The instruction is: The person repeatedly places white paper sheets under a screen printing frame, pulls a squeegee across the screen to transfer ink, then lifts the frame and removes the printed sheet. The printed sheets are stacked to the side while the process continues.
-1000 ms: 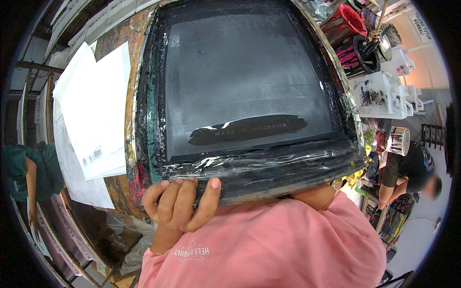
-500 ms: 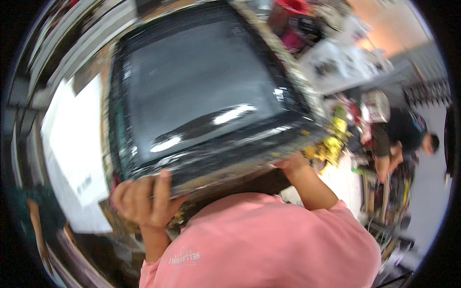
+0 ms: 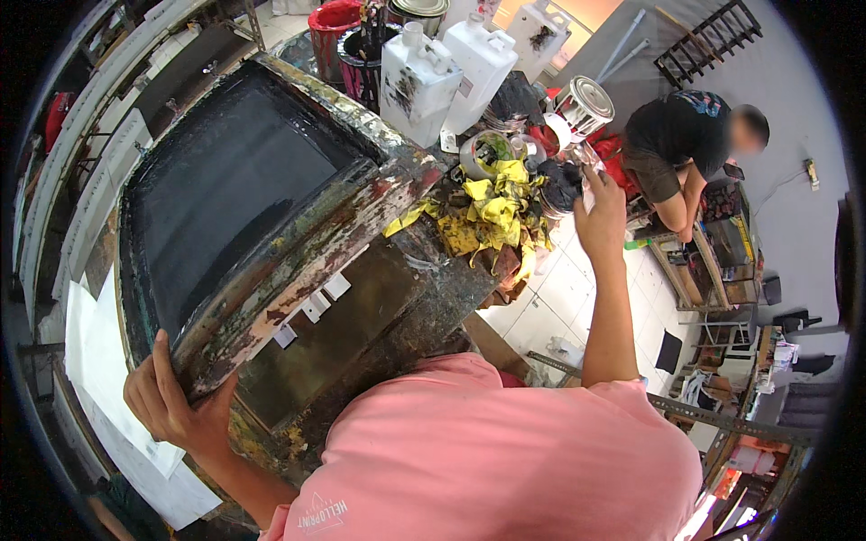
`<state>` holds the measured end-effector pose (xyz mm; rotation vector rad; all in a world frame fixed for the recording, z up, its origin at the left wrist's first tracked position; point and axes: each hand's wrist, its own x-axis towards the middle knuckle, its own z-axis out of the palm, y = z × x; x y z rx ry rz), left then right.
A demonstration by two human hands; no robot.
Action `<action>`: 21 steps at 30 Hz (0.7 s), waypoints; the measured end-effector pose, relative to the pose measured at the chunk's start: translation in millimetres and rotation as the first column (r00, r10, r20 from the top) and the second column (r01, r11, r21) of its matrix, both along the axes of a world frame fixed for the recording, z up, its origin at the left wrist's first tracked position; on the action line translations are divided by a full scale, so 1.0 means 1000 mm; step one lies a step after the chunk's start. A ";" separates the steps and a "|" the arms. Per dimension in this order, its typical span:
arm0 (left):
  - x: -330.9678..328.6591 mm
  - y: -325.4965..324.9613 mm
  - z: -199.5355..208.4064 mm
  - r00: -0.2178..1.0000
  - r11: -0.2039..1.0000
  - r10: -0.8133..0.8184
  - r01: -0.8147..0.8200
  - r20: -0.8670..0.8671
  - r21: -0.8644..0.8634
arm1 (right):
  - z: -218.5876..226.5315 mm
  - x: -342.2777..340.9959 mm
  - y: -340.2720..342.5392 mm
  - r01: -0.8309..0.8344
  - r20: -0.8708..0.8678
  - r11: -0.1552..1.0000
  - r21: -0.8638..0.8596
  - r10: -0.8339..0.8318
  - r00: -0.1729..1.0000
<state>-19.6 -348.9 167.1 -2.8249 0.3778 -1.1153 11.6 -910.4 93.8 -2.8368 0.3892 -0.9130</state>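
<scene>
My left hand grips the near left corner of a screen printing frame. Black, wet-looking ink coats the frame's mesh, and its wooden rim is crusted with old paint. Its near edge sits raised above a brown board, with small white tabs showing beside it. Away from the frame, my right hand reaches to the right with thumb and fingers apart. It is closest to a dark rag and a crumpled yellow cloth; whether its fingertips touch anything is unclear.
White jerrycans, a red paint bucket and a metal can crowd the far right. Paper sheets lie left of the frame. A seated person is beyond the tiled floor. A metal rail runs at right.
My right hand has let go of the frame's near edge and moved right toward the rags. My left hand keeps its corner. The view has turned, so the frame appears farther left.
</scene>
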 end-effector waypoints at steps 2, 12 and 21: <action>0.001 -0.003 0.006 1.000 1.000 -0.004 0.004 0.008 -0.001 | 0.003 -0.004 0.028 0.019 -0.100 0.990 -0.137 -0.033 0.994; 0.001 -0.003 0.009 0.999 0.999 -0.029 0.029 0.014 -0.016 | -0.087 0.022 0.068 -0.062 -0.277 0.931 0.359 0.170 0.946; 0.005 -0.002 0.017 1.000 1.000 -0.013 0.013 0.021 0.005 | 0.016 -0.010 0.049 -0.301 0.384 -0.323 0.897 0.232 0.894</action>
